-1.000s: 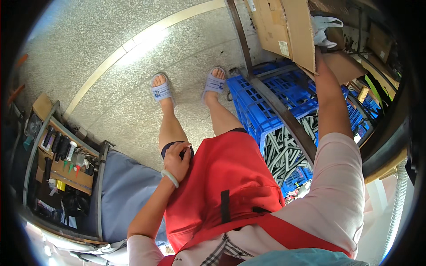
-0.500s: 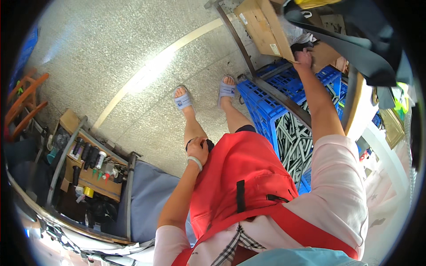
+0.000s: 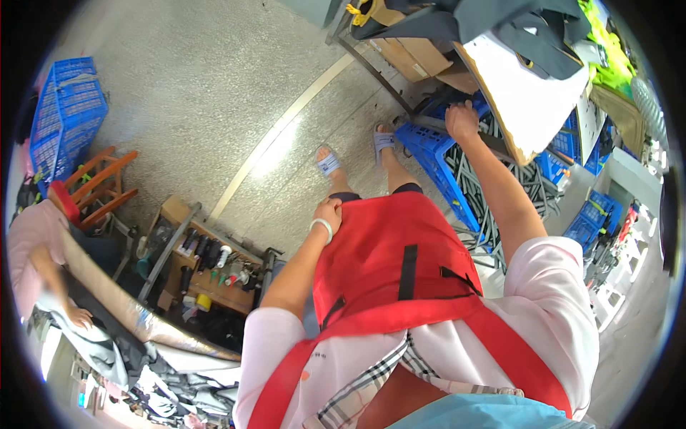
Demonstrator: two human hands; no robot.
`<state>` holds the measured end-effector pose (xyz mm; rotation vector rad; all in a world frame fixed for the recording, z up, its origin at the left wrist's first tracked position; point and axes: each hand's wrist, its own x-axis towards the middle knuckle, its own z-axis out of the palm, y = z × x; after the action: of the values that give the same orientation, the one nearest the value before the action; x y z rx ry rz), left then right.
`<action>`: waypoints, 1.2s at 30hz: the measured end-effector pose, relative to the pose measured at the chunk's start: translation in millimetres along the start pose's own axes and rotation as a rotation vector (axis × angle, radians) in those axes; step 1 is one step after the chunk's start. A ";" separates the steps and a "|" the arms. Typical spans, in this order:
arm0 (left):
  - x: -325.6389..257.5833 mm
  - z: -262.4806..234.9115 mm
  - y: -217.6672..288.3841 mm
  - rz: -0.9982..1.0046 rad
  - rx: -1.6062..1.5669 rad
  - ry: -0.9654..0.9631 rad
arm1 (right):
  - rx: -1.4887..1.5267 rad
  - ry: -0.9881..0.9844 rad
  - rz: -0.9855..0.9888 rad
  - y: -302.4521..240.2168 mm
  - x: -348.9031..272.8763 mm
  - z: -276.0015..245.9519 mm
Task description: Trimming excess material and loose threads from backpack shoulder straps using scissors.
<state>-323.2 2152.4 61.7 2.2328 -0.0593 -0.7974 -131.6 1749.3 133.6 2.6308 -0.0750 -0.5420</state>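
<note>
My left hand point(image 3: 328, 213) is closed with curled fingers at the left edge of my red apron point(image 3: 386, 250), above my thigh. Whatever lies under those fingers is hidden. My right arm reaches out to the far right, and the right hand point(image 3: 462, 120) is closed beside the metal bar point(image 3: 500, 146) of a table frame. No object shows clearly in it. Below that hand stands a blue plastic crate point(image 3: 434, 154), heaped with grey strip-like pieces point(image 3: 493, 196). Just beyond the hand is an open cardboard box point(image 3: 411, 57) under the table.
Dark straps and fabric point(image 3: 500, 28) lie on the white tabletop point(image 3: 525, 93). To the left, a low shelf point(image 3: 221, 286) holds bottles and small tools. An orange stool point(image 3: 107, 186) and another blue crate point(image 3: 68, 118) stand farther left. A co-worker's hand point(image 3: 80, 317) rests over fabric.
My right hand has come out of the cardboard box and back toward me, over the crate. My left hand has shifted slightly along the apron edge. The view has turned, showing a co-worker at left.
</note>
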 end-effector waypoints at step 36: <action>-318.6 199.9 380.0 -0.128 -0.898 -1.330 | 1.864 0.618 0.920 114.1 -722.1 14.8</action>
<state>-618.1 1839.3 379.2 0.6307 -0.1501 -1.7921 -798.4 1742.1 433.5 3.3354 -2.3522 1.2877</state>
